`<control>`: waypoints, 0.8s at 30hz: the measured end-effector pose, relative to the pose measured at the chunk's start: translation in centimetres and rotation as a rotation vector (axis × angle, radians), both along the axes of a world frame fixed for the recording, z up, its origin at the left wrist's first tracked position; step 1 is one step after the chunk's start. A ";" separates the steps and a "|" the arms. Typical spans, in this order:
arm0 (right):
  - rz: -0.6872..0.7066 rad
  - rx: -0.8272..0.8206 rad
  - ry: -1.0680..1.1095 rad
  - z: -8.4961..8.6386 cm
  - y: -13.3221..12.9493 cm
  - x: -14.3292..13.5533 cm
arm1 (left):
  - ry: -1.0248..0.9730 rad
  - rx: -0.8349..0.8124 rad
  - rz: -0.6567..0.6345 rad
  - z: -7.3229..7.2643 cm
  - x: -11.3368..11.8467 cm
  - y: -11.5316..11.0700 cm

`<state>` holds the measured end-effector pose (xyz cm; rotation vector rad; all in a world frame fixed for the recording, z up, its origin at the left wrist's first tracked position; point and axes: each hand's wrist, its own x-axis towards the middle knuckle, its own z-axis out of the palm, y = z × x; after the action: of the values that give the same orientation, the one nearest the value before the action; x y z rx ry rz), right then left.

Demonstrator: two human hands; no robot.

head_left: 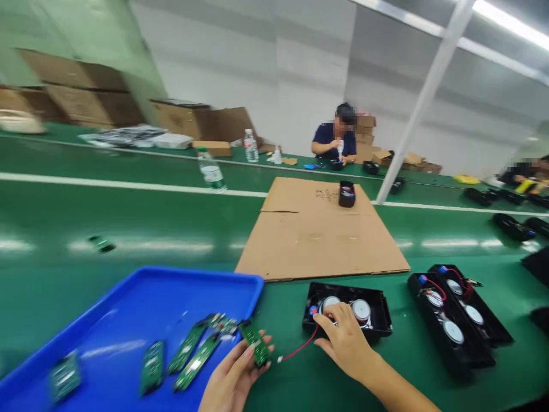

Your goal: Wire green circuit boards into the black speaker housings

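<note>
My left hand grips a green circuit board between thumb and fingers, just past the right edge of a blue tray. My right hand is over the near side of a black speaker housing, thumb and index finger apart, close to a small blue part. Two round silver speakers sit inside this housing, the left one partly covered by my fingers. From the blue part a red wire runs out onto the green table, ending in a small white connector.
Several circuit boards lie in the tray. To the right stand two more black housings with speakers and wires. A flat cardboard sheet covers the table ahead, bearing another housing. Across the table sits a co-worker; a post rises nearby.
</note>
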<state>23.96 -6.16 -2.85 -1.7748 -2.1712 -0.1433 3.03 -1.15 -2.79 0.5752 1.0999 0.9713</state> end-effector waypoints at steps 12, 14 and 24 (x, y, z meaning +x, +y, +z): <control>0.524 0.280 0.289 1.5 3.0 -4.2 | -0.160 0.075 -0.047 -0.4 -1.1 -0.5; 0.485 0.217 0.386 2.1 3.2 -4.4 | -0.153 0.124 -0.097 -0.2 -0.9 -0.6; 0.321 0.161 0.543 3.0 3.4 -5.0 | 0.145 0.345 -0.048 0.4 0.9 -1.2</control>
<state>18.92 -2.79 0.13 -1.1804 -1.9384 0.2124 3.88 -2.31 -2.40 0.9606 1.0473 1.0988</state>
